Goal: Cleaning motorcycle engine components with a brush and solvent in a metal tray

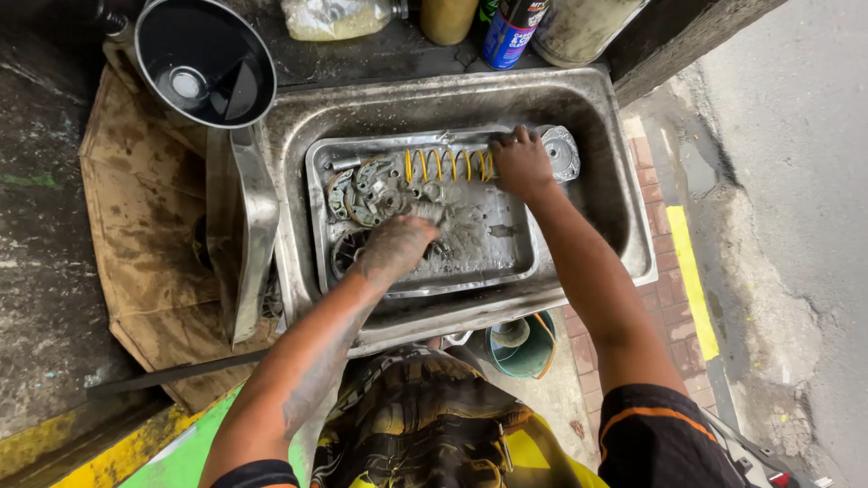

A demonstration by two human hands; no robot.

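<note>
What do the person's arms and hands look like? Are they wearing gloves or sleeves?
No gloves: both hands are bare. The left hand and its forearm are smeared with grey grime. The right hand looks cleaner. The arms are bare up to short sleeves; the right sleeve is black with an orange stripe near its edge. No watch or rings can be seen.

Yellow spring [449, 164]; grey metal tray [515, 262]; black funnel [206, 60]; teal bucket [524, 348].
</note>
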